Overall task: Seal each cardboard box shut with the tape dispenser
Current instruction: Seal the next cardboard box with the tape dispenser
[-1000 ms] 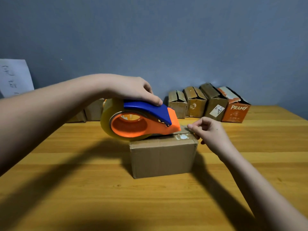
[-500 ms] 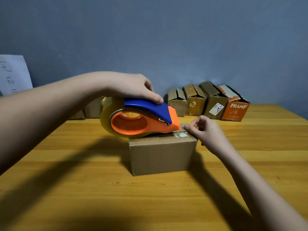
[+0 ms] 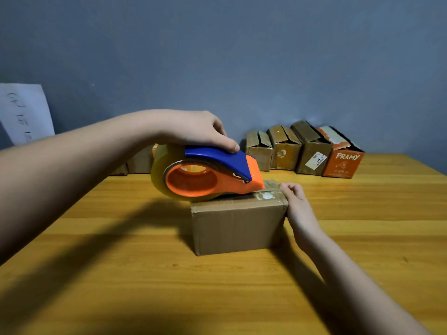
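Note:
A small brown cardboard box [image 3: 237, 226] stands in the middle of the wooden table [image 3: 121, 274]. On its top rests an orange and blue tape dispenser [image 3: 205, 175] with a roll of clear tape, nose pointing right. My left hand [image 3: 196, 130] grips the dispenser from above, thumb on the blue handle. My right hand [image 3: 298, 206] lies against the box's right side, fingers curled at the top right edge where the tape end lies.
Several small boxes stand in a row against the blue wall at the back: brown ones [image 3: 285, 149] and an orange one marked PRAMY [image 3: 342, 158]. More brown boxes [image 3: 140, 160] sit behind my left arm. A white paper [image 3: 24, 112] hangs on the wall at left.
My right hand has slid from the box's top corner down onto its right side. The dispenser has stayed on the box top, shifted slightly.

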